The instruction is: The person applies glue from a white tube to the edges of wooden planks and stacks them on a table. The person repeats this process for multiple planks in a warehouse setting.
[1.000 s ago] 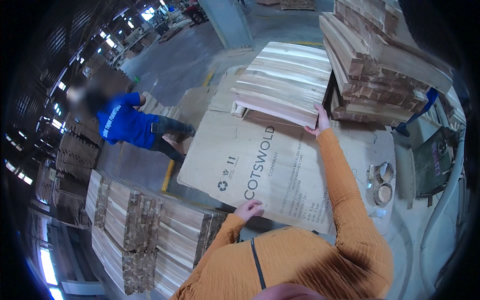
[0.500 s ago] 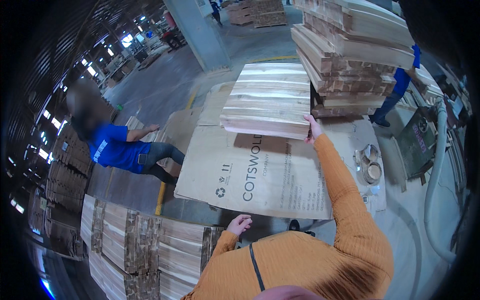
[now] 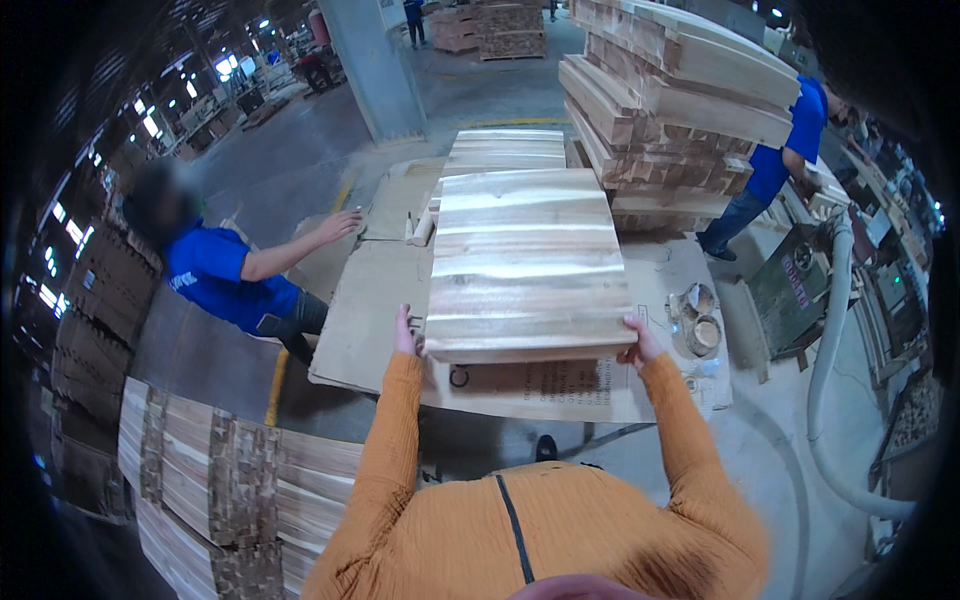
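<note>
In front of me is a wide wooden panel point(image 3: 528, 262) of glued pale and brown strips, tilted over a cardboard sheet. My right hand point(image 3: 642, 345) grips its near right corner, thumb above and fingers at the edge. Beside the near left corner, my left hand point(image 3: 404, 332) has its fingers stretched up, close to the panel's side; whether it touches is hard to tell. Behind this panel lies another wooden panel point(image 3: 508, 146), partly covered by it. The printed cardboard sheet point(image 3: 375, 300) lies underneath.
A tall stack of boards point(image 3: 670, 120) stands at the back right. Round tape rolls point(image 3: 703, 330) rest on the cardboard's right side. At left a co-worker in blue point(image 3: 225, 265) reaches toward the cardboard; another person point(image 3: 775, 165) is behind the stack. Stacked panels point(image 3: 215, 470) stand lower left.
The panel in my right hand has come nearer, uncovering another behind it. My left hand has risen from near my body to the panel's left corner. The left co-worker's arm now stretches out.
</note>
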`<state>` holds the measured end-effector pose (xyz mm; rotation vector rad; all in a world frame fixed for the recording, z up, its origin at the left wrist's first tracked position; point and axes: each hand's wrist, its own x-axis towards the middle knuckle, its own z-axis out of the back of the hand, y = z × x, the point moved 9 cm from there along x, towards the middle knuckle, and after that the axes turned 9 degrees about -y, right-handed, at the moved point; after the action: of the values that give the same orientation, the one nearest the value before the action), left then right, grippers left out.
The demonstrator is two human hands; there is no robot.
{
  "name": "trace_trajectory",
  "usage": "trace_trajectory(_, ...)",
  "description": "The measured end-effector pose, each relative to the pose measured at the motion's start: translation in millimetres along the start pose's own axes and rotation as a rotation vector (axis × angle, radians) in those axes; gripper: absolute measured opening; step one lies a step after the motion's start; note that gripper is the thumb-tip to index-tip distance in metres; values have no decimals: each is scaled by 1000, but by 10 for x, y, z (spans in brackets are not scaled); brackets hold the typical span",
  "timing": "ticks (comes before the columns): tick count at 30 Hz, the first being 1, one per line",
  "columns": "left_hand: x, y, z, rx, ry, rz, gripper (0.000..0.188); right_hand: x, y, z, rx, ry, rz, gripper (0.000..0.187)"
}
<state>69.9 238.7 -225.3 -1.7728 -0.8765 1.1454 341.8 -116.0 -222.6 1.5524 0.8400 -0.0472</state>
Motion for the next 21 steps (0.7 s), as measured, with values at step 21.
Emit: trace_trajectory(21, -2015, -55, 676, -36, 272, 186, 55, -2247, -1150, 751, 6, -190, 53, 65)
